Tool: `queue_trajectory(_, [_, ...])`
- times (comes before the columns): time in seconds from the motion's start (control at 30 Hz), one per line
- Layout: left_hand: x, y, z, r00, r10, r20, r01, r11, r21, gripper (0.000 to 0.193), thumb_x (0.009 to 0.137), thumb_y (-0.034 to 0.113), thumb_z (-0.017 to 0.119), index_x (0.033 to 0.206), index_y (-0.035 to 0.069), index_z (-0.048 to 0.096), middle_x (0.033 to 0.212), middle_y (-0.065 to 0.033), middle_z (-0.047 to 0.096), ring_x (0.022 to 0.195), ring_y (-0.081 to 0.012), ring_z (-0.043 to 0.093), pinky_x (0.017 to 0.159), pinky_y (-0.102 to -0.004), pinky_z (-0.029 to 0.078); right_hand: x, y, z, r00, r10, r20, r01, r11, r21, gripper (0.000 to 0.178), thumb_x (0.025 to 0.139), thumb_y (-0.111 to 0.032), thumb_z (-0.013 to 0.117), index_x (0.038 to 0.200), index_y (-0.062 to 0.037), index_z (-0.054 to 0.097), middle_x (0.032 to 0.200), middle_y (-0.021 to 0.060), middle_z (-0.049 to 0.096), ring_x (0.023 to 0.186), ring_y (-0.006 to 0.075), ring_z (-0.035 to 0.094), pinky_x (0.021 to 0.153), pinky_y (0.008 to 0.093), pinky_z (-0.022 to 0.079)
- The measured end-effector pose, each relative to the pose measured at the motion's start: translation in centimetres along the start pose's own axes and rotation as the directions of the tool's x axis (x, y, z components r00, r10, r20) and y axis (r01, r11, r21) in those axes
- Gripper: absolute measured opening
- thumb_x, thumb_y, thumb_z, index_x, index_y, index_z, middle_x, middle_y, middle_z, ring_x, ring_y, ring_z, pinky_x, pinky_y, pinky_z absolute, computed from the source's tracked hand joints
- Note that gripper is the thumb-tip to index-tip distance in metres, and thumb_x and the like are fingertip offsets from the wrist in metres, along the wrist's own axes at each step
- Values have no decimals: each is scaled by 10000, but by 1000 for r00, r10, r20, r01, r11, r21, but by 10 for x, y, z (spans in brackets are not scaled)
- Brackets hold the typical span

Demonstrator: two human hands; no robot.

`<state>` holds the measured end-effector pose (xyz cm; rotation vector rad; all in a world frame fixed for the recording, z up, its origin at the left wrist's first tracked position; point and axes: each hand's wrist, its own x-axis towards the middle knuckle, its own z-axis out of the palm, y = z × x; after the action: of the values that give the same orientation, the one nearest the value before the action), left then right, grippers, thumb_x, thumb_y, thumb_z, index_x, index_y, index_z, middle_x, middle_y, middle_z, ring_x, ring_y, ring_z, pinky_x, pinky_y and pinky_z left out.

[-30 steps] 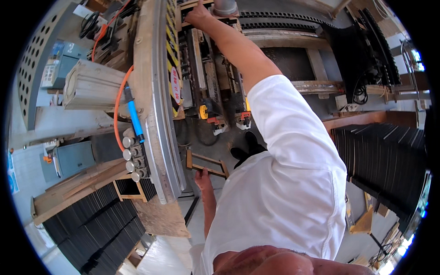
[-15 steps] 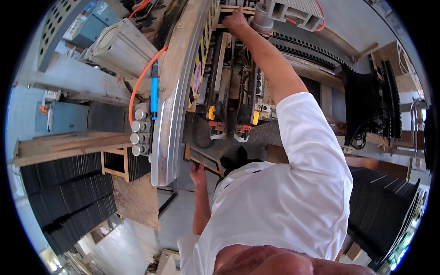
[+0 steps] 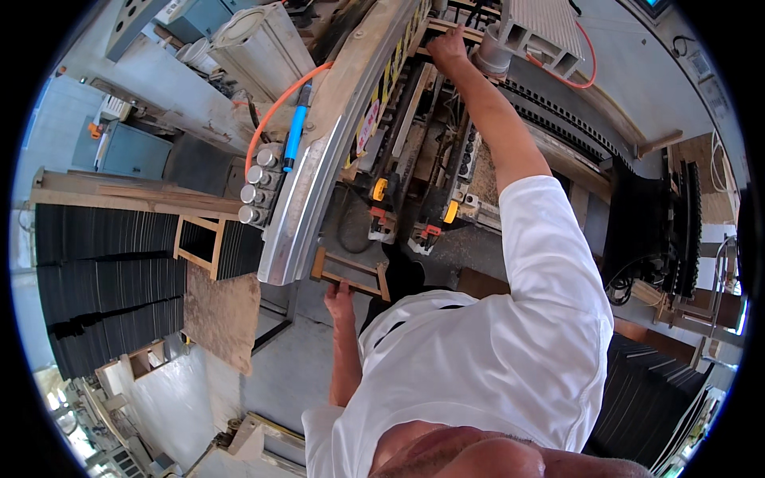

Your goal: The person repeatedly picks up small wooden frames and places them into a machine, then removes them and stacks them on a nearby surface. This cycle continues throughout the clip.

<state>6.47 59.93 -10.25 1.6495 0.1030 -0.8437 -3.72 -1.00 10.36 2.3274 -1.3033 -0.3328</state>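
Observation:
My left hand (image 3: 340, 299) is closed on the near bar of a small wooden frame (image 3: 351, 264), held low beside my body. My right arm reaches far forward into the machine. There my right hand (image 3: 448, 51) is closed on another wooden frame (image 3: 470, 34), next to a round metal cylinder (image 3: 492, 56); its fingertips are partly hidden. Below that hand run the machine's two parallel rails (image 3: 421, 131), with yellow and red fittings at their near ends.
A long metal beam (image 3: 307, 191) with a blue tube (image 3: 296, 127) and an orange hose stands to my left. Stacks of dark panels lie at left (image 3: 111, 279) and right (image 3: 637, 398). A wooden frame (image 3: 198, 242) leans on the left stack. Sawdust covers the machine bed (image 3: 483, 171).
The view has turned slightly, so the machine and beam appear tilted. My left hand has lifted its frame a little; my right hand stays at the frame in the machine.

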Motion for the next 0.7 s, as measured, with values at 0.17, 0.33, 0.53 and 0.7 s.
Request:
queue_trajectory(0.17, [-10,8,-6,999,42,13,-42,999,9,130,892,128,657,965,32,607,857,-1,608,747,-98,554,630,-258,471,-10,-2,-2,997,16,-72,-21,997,-74,317,911,-180,632,1212,-274,612,1129,55,633,1212,358,481,1111,647,256])
queue_trajectory(0.33, [-16,8,-24,999,36,-22,-34,996,77,156,906,127,633,1024,27,621,896,-1,630,773,-96,565,644,-255,469,-9,-1,5,996,31,-87,-40,994,-104,308,922,-194,615,1218,-278,607,1145,51,625,1192,351,494,1100,644,265])
queue_trajectory(0.53, [-33,33,-61,986,167,-17,-166,985,53,213,944,102,561,1126,2,609,1022,-42,648,886,-123,587,764,-253,476,-48,-10,-37,983,2,-185,14,996,83,265,875,-160,629,1132,-179,691,1134,138,636,1150,350,529,969,502,383])
queue_trajectory(0.7, [-45,96,-108,941,321,109,-323,946,6,301,971,90,517,1249,-25,531,1101,-68,626,982,-161,590,882,-314,485,-189,-47,-92,859,-20,-512,332,783,526,123,803,-183,677,852,-71,660,850,115,657,869,278,640,802,443,485])
